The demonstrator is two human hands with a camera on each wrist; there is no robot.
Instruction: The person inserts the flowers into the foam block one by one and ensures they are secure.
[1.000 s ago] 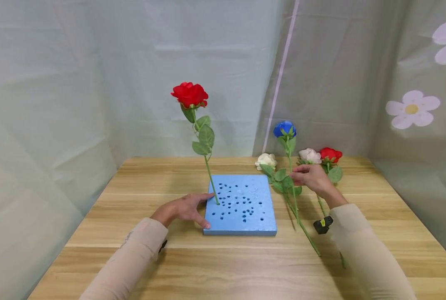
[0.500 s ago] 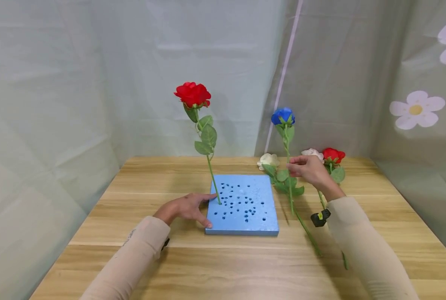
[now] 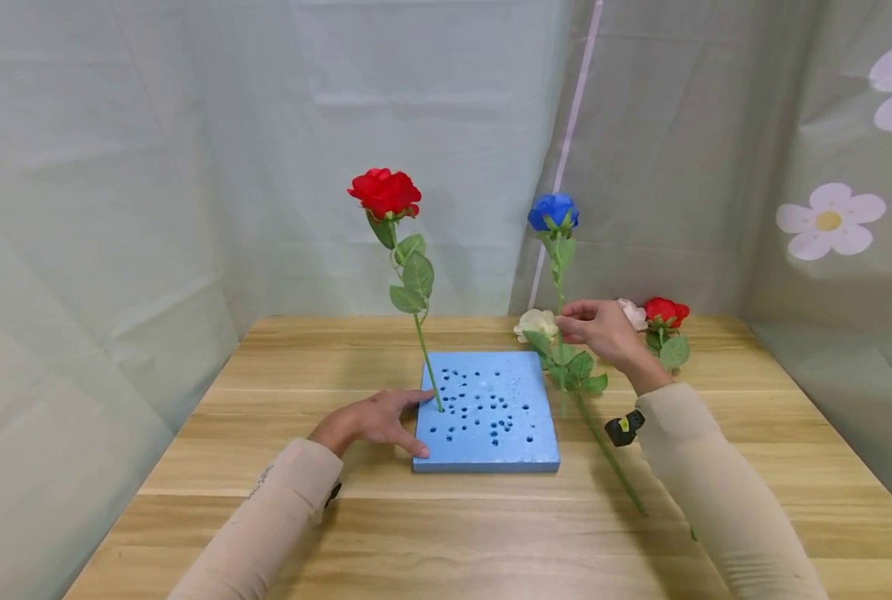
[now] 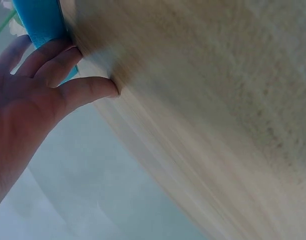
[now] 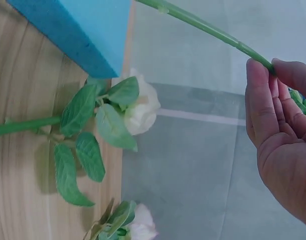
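Note:
My right hand (image 3: 599,330) pinches the green stem of a blue rose (image 3: 553,213) between thumb and fingertips. The rose stands nearly upright in the air, just right of a blue foam block (image 3: 483,454). In the right wrist view its stem (image 5: 212,31) slants out from the fingertips past the block. Many small holes dot the block's top, and a red rose (image 3: 384,193) stands in one near its left edge, leaning left. My left hand (image 3: 377,417) rests against the block's left side with fingers spread. The left wrist view shows those fingers (image 4: 55,65) loosely extended along the block's side.
On the wooden table (image 3: 341,533), a cream-white rose (image 3: 536,323) lies just behind and right of the block, its stem running toward the front. Farther right lie a pale pink rose (image 3: 632,314), partly hidden by my right hand, and another red rose (image 3: 667,312). Curtains (image 3: 416,100) surround the table.
My right hand has lifted the blue rose and carried it left toward the block, its stem now hanging closer to the block's right edge. The left hand stays at the block.

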